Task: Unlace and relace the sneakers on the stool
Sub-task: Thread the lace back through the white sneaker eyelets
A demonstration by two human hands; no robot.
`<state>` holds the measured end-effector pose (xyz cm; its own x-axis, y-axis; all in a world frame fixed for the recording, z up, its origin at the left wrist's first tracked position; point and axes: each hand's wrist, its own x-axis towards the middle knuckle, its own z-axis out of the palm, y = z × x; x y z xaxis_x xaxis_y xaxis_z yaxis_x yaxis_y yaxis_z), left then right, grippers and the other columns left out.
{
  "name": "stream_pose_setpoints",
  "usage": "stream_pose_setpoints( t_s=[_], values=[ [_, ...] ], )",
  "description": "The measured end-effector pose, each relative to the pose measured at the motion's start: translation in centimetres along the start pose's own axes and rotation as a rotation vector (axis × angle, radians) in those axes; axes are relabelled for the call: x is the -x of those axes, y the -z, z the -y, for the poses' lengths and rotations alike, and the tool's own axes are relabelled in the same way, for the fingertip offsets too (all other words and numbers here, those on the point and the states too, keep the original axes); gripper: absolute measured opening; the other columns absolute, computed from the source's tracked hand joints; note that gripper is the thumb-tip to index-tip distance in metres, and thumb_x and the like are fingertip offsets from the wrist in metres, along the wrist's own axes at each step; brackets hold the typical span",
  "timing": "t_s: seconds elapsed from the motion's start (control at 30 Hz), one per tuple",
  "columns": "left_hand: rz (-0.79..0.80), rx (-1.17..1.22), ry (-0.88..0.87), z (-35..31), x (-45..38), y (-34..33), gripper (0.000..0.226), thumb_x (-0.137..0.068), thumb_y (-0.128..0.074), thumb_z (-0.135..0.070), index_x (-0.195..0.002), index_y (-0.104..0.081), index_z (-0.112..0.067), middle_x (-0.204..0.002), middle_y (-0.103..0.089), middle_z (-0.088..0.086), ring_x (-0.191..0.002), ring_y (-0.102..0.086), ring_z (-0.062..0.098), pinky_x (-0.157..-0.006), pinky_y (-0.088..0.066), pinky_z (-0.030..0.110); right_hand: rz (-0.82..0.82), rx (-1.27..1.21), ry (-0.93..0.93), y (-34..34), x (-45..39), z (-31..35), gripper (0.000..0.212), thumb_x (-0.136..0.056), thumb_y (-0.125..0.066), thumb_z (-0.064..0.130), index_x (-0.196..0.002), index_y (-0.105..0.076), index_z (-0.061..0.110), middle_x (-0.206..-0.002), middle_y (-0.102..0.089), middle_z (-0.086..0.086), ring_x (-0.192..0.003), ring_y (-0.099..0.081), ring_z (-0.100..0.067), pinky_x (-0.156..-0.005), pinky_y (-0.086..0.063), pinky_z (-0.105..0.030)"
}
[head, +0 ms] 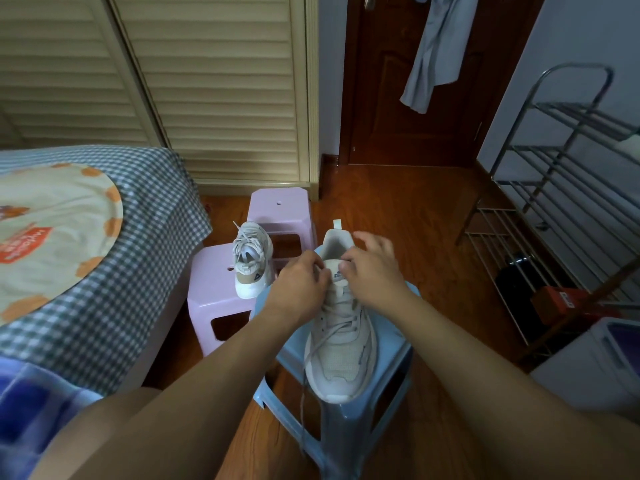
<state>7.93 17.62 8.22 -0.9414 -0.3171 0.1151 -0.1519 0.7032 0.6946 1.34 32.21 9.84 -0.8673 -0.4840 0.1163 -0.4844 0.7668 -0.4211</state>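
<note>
A white sneaker (341, 355) stands on the light blue stool (391, 372), toe toward me. Its grey lace (306, 372) crosses the lower eyelets, and one loose end hangs down over the stool's front. My left hand (298, 285) and my right hand (374, 271) meet at the top of the tongue, fingers curled and pinching the lace there. The exact hold is hidden by my fingers. A second white sneaker (251, 261), laced, stands on the near pink stool (214, 299) to the left.
Another pink stool (280, 209) stands behind, by the louvred wardrobe doors (207, 81). A bed with a checked cover (104, 254) fills the left. A metal shoe rack (554, 188) stands on the right, a white box (595, 362) below it. Wooden floor lies around the stools.
</note>
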Motion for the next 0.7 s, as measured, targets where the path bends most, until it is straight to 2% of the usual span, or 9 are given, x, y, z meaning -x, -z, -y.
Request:
stream_pose_setpoints(
  t_s=[0.1,0.17,0.23,0.33,0.4,0.47,0.53,0.6,0.7],
  values=[
    [0.042,0.099,0.069,0.3,-0.2,0.0,0.012,-0.099,-0.059,-0.036,-0.102,-0.055,-0.025,-0.087,-0.065,0.001,-0.079,-0.061,0.018,-0.068,-0.047,0.033,-0.004,0.049,0.053,1.4,-1.4,0.3,0.024,-0.101,-0.054,0.031,-0.098,-0.073,0.017,-0.126,-0.059,0.0,-0.12,-0.045,-0.024,-0.1,-0.036,-0.038],
    [0.087,0.202,0.125,0.3,-0.3,0.5,0.013,-0.099,-0.059,-0.038,-0.103,-0.055,-0.026,-0.085,-0.066,0.002,-0.073,-0.06,0.017,-0.065,-0.05,0.034,0.001,0.037,0.1,1.7,-1.5,0.7,0.023,-0.101,-0.053,0.029,-0.092,-0.068,0.014,-0.106,-0.062,-0.003,-0.105,-0.053,-0.026,-0.091,-0.041,-0.039],
    [0.135,0.314,0.189,0.0,0.1,0.9,0.019,-0.1,-0.057,-0.041,-0.113,-0.054,-0.027,-0.085,-0.067,0.004,-0.07,-0.062,0.017,-0.069,-0.057,0.038,0.031,0.017,0.086,1.4,-1.3,0.8,0.022,-0.102,-0.051,0.03,-0.089,-0.063,0.017,-0.101,-0.061,-0.002,-0.102,-0.052,-0.025,-0.087,-0.043,-0.04],
    [0.133,0.466,0.367,-0.6,1.4,1.2,0.042,-0.099,-0.054,-0.052,-0.127,-0.044,-0.022,-0.096,-0.065,0.005,-0.081,-0.065,0.019,-0.078,-0.059,0.04,0.032,0.003,0.097,0.9,-1.2,0.7,0.017,-0.102,-0.051,0.031,-0.099,-0.066,0.021,-0.106,-0.059,0.0,-0.106,-0.049,-0.023,-0.087,-0.041,-0.037],
    [0.155,0.338,0.388,-0.7,2.6,1.2,0.052,-0.091,-0.062,-0.059,-0.118,-0.041,-0.019,-0.106,-0.061,0.006,-0.089,-0.061,0.019,-0.076,-0.056,0.038,-0.058,-0.13,0.05,1.3,-0.8,0.7,0.022,-0.101,-0.052,0.029,-0.117,-0.067,0.024,-0.114,-0.053,0.0,-0.112,-0.047,-0.02,-0.094,-0.043,-0.037],
    [0.268,0.112,0.299,-0.2,4.4,0.9,0.059,-0.082,-0.074,-0.058,-0.11,-0.04,-0.02,-0.107,-0.056,0.003,-0.091,-0.055,0.016,-0.067,-0.044,0.029,-0.146,-0.239,0.01,1.6,0.5,0.8,0.025,-0.102,-0.05,0.025,-0.124,-0.063,0.026,-0.116,-0.049,0.003,-0.111,-0.049,-0.016,-0.096,-0.048,-0.038],
    [0.381,-0.076,0.171,0.6,5.8,0.6,0.046,-0.084,-0.076,-0.049,-0.102,-0.045,-0.021,-0.102,-0.055,0.0,-0.093,-0.055,0.018,-0.069,-0.043,0.03,-0.07,-0.222,0.059,1.2,3.2,0.8,0.026,-0.1,-0.053,0.021,-0.122,-0.062,0.027,-0.115,-0.045,0.009,-0.11,-0.048,-0.012,-0.097,-0.047,-0.035],
    [0.413,-0.174,0.054,1.3,6.7,0.4,0.024,-0.093,-0.068,-0.039,-0.091,-0.052,-0.021,-0.095,-0.059,0.0,-0.092,-0.057,0.021,-0.076,-0.046,0.033,0.068,-0.149,0.139,0.0,6.2,0.5,0.031,-0.096,-0.059,0.022,-0.126,-0.062,0.03,-0.123,-0.042,0.01,-0.119,-0.04,-0.011,-0.106,-0.038,-0.03],
    [0.455,-0.24,-0.04,1.7,6.7,1.6,0.015,-0.101,-0.057,-0.029,-0.098,-0.056,-0.015,-0.097,-0.061,0.003,-0.089,-0.058,0.021,-0.074,-0.042,0.03,0.076,0.021,0.224,-1.9,8.5,-0.2,0.048,-0.094,-0.063,0.029,-0.141,-0.052,0.033,-0.146,-0.032,0.008,-0.135,-0.025,-0.015,-0.115,-0.027,-0.03]
  ],
)
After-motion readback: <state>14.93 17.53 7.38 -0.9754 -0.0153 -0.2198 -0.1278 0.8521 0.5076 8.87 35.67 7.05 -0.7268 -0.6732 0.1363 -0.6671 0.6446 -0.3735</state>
